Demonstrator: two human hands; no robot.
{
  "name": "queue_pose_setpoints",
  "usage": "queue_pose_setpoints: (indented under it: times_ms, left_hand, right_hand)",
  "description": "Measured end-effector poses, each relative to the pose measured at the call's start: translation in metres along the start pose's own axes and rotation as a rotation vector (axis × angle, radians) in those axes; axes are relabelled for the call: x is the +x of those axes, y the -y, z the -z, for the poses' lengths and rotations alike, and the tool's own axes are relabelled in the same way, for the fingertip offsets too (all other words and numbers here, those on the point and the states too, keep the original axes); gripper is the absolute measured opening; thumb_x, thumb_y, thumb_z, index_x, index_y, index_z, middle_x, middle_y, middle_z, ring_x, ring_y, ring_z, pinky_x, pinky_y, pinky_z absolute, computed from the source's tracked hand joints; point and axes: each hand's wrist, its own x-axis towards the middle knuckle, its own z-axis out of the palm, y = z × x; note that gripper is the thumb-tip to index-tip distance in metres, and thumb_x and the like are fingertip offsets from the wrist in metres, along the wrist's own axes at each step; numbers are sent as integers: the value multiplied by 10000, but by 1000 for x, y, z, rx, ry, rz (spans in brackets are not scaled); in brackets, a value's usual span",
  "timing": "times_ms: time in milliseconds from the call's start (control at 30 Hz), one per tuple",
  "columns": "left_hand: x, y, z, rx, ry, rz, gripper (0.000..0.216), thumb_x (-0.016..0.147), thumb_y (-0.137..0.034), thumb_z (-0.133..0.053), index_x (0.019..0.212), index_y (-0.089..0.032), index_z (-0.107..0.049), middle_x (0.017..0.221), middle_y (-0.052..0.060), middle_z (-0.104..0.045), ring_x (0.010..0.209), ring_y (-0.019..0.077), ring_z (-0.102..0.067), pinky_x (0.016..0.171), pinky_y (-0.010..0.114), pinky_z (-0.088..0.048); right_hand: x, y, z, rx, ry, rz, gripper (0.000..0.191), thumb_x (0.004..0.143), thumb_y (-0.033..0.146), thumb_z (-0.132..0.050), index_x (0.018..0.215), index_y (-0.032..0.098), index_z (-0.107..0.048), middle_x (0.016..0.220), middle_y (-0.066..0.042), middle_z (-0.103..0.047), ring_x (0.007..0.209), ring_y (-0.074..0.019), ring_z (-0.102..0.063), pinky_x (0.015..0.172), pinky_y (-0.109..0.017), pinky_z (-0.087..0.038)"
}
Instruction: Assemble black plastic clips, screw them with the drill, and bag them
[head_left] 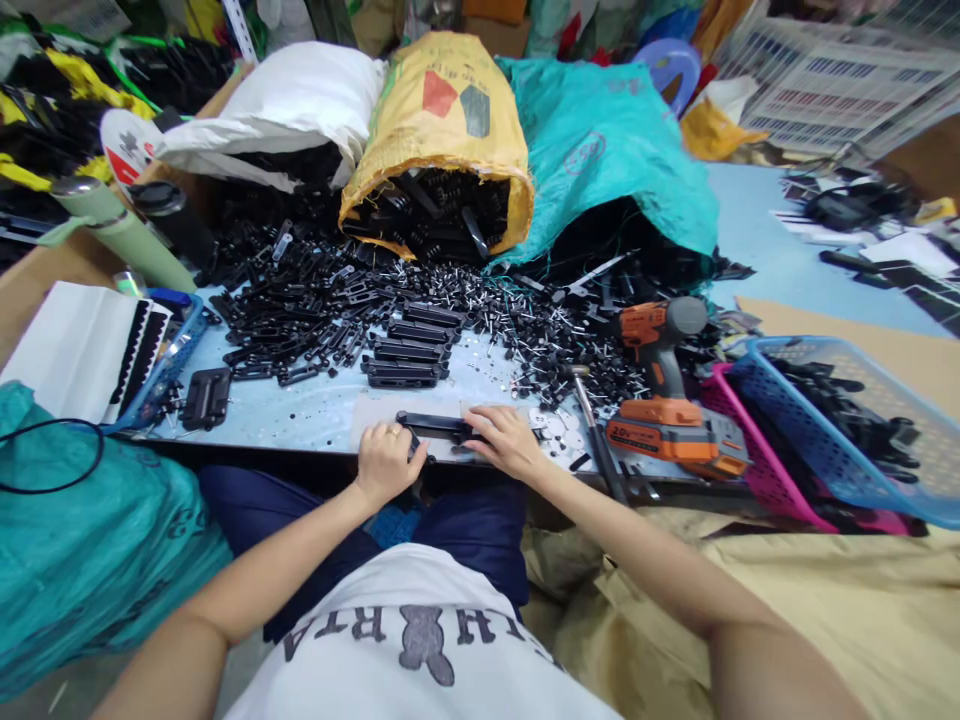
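At the front edge of the table, a long black channel-shaped part (433, 422) lies lengthwise between my hands. My left hand (386, 462) is closed at its left end, fingers curled, with a small black piece (415, 446) showing by the thumb; the hand hides most of that piece. My right hand (506, 440) grips the other end of the channel part between thumb and fingers. Just beyond, several similar black channel parts (409, 350) lie stacked in a row. Loose black link-like parts (300, 300) and small pins (487, 300) are heaped behind them.
An orange cordless drill (664, 390) and a hammer (596, 430) lie to the right, beside a blue basket (847, 350) of black parts. White (300, 90), yellow (450, 110) and teal (615, 150) sacks line the back. A green bottle (124, 235) leans at left.
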Motion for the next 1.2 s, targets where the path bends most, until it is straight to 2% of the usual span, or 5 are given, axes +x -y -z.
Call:
queue_pose_setpoints:
  times_ms: [167,433,667,900,1200]
  left_hand:
    - [-3,-17,0,27,296,405,381,846,-382,-433,736,-118,-685,680,146,-669,642,265,-636,567,331,-416]
    - [1,-21,-7,-30,293,430,362,873,-332,-405,786,-117,-683,716,141,-684,673,252,-657,582,315,-436]
    - [19,-12,-13,-82,96,-182,315,890,-313,-438,1059,-106,-605,986,163,-659,929,251,-610,741,352,-459]
    - [60,3,-17,-61,167,-498,407,906,-417,-414,751,-100,-617,679,122,-619,709,214,-597,607,311,-425]
    - [5,-16,94,-770,190,-534,687,928,-472,17,680,-190,-558,537,55,-550,520,135,-522,531,280,-414]
  right_hand:
    - [51,45,-26,225,31,56,423,940,385,-363,1296,196,-491,1217,-118,-555,1098,-218,-512,914,-374,-447]
    - [65,52,-36,349,46,-141,383,964,339,-302,1210,241,-579,1165,-75,-592,1076,-195,-528,918,-385,-448]
    - [21,33,-6,157,-62,3,527,898,514,-390,1283,167,-488,1345,-162,-450,1202,-268,-442,947,-438,-410]
    - [-31,-14,22,-249,-47,-89,549,822,643,-426,564,172,-537,522,-44,-518,506,-151,-495,494,-271,-337]
    - [-1,68,86,736,55,254,598,925,573,-136,615,216,-503,481,-18,-466,492,-132,-485,506,-265,-366]
